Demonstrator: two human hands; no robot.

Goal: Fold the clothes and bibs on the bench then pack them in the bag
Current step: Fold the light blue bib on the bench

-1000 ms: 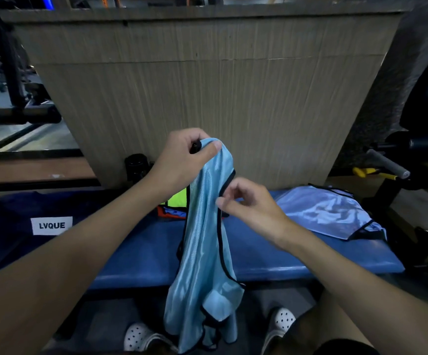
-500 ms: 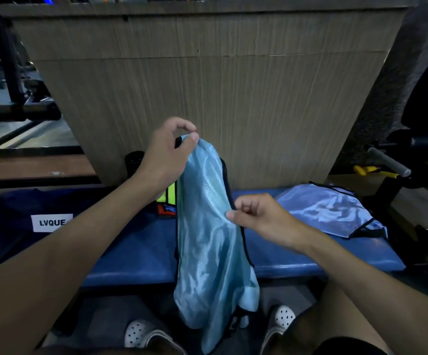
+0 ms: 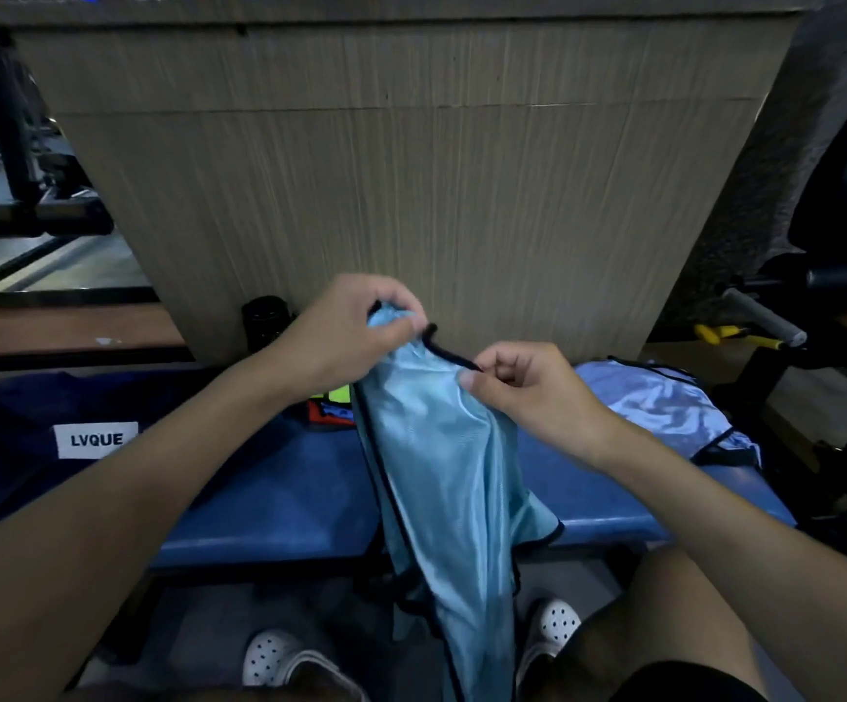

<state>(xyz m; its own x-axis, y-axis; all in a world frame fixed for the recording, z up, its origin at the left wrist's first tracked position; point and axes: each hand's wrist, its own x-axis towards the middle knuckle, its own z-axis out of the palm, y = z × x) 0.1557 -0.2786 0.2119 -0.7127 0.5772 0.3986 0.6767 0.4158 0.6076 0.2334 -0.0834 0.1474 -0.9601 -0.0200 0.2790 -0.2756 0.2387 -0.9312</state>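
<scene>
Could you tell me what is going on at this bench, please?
A person is holding up a light blue bib with black trim in front of the blue bench. The left hand grips its top and the right hand pinches the trimmed edge beside it. The bib hangs unfolded toward the floor. A second pale bib lies on the bench's right end, and a dark blue bag labelled LVQUE sits at the left.

Wood-grain panel (image 3: pixel 411 195) behind; black canister (image 3: pixel 265 321) at its foot; yellow-handled tool (image 3: pixel 730 335) right; white clogs (image 3: pixel 279 661) below.
</scene>
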